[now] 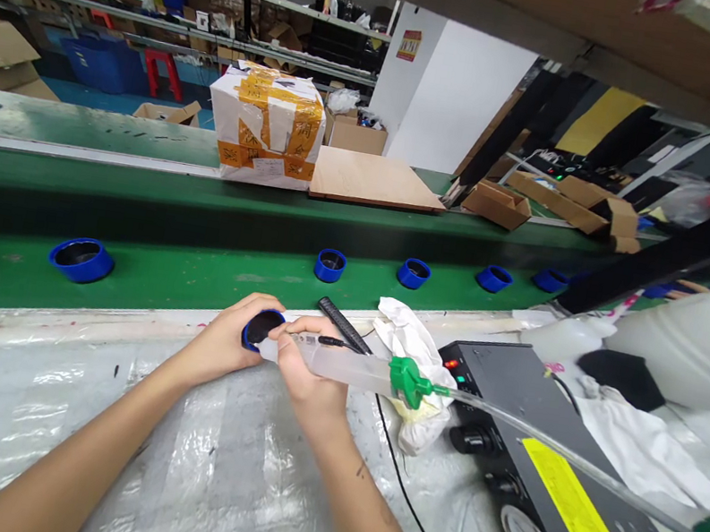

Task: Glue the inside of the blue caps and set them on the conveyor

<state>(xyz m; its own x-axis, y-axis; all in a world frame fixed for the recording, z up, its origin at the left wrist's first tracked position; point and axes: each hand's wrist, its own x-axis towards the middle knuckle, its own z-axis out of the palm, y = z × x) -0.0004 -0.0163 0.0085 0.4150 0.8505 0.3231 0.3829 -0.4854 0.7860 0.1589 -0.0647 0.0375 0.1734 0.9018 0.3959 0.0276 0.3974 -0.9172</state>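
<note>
Beneath left hand (238, 333) and right hand (308, 372) extends the film-covered counter (28, 429). Right of the right hand lies a grey box (527, 413). The right hand is clamped around a translucent syringe (361, 369), its tip at the blue cup (260, 326) gripped by the left hand.

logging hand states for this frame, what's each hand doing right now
Left hand: closed, holding a blue round part.
Right hand: closed around a translucent syringe, its tip at that part's rim.
</note>
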